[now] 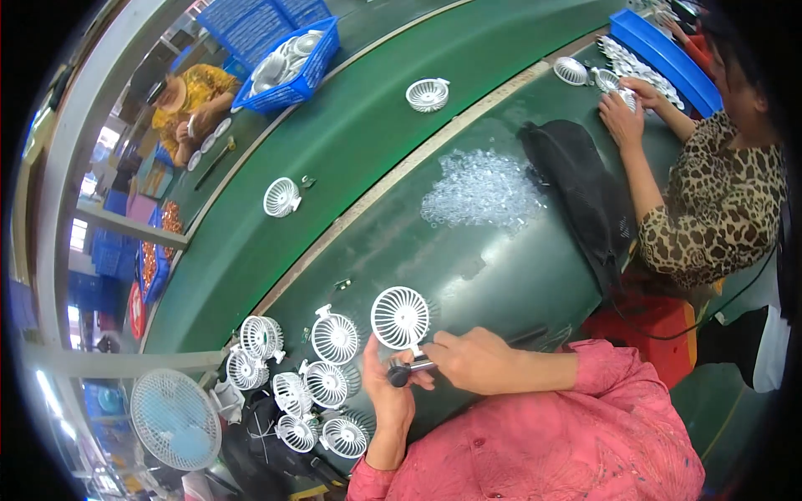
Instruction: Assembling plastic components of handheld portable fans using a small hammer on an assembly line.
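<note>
Biggest thing in front of us is the green belt [359,142] curving across the back, with our dark green worktable [368,242] on the near side of it. Person in a leopard-print top [718,200] is sitting off to our right with both hands on white parts, and another in a yellow top [200,96] is across the belt. There's a black bag [576,179] slumped on the table between us and the leopard-print neighbor, plus a big round fan [175,417] down on the left. A blue basket [288,93] full of white parts sits past the belt, and a loose heap of little clear pieces [480,188] is spread mid-table.

Now our hands: the left hand [391,397] is closed around the stem end of a white fan housing [408,317], holding it up over the near edge of the table, round grille facing us. Our right hand [472,359] is curled around a dark tool [399,372] right by that stem; its fingers hide much of it. More white housings [334,337] are bunched just left of our hands. Tiniest thing we can pick out is a green circuit board [342,285] beyond that bunch.
</note>
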The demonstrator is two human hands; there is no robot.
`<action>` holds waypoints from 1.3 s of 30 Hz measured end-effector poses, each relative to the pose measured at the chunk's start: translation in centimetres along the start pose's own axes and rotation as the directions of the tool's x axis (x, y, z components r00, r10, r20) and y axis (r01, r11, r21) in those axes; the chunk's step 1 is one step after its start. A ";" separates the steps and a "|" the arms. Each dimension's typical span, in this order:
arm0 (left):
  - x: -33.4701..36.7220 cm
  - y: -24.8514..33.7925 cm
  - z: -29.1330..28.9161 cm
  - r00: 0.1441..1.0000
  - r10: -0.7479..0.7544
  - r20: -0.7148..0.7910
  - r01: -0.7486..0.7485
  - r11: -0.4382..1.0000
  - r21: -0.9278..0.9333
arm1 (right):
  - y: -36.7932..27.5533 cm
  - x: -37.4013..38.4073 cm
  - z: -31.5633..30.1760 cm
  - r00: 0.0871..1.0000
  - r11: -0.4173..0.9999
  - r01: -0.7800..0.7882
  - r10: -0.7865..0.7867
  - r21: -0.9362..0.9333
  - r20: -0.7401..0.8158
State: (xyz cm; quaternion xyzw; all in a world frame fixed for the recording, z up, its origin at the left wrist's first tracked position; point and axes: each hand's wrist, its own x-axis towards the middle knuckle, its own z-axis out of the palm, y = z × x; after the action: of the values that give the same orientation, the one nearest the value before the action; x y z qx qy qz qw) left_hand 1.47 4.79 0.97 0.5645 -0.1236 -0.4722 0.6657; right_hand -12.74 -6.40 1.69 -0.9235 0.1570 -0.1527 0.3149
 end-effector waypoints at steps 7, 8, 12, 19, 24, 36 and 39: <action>1.0 0.7 0.1 0.986 -0.121 0.112 0.119 0.993 0.026 | 0.5 0.7 -2.4 0.999 0.981 -0.055 0.054 0.186 0.009; 1.2 0.9 0.3 0.982 -0.150 0.116 0.146 0.988 0.047 | 0.4 0.8 -2.4 0.998 0.982 -0.060 0.059 0.181 0.011; 1.7 1.7 0.6 0.960 -0.245 0.132 0.241 0.969 0.048 | -0.6 1.5 -1.8 0.997 0.993 -0.008 0.017 0.122 -0.081; 0.5 2.2 0.2 0.965 -0.190 0.180 0.208 0.974 -0.087 | 1.1 2.6 -0.5 0.964 0.957 0.088 -0.012 0.275 -0.267; -1.4 1.4 0.5 0.903 0.369 0.222 -0.428 0.711 0.558 | 2.6 4.8 -1.8 0.848 0.434 -0.441 0.488 0.786 0.207; 1.8 -2.0 -0.8 0.666 0.539 0.516 -0.589 -0.044 0.807 | 5.5 4.3 -2.3 0.927 0.923 -0.374 0.374 0.090 0.015; 1.8 -2.1 -1.0 0.671 0.509 0.539 -0.593 -0.069 0.802 | 4.7 3.6 -3.4 0.928 0.903 -0.332 0.364 0.272 -0.077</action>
State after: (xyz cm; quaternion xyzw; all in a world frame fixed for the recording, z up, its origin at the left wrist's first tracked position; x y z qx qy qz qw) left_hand 2.07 4.25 -1.89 0.7240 -0.6229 0.0030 0.2964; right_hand -11.71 -13.09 1.97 -0.8208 0.3183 -0.1709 0.4424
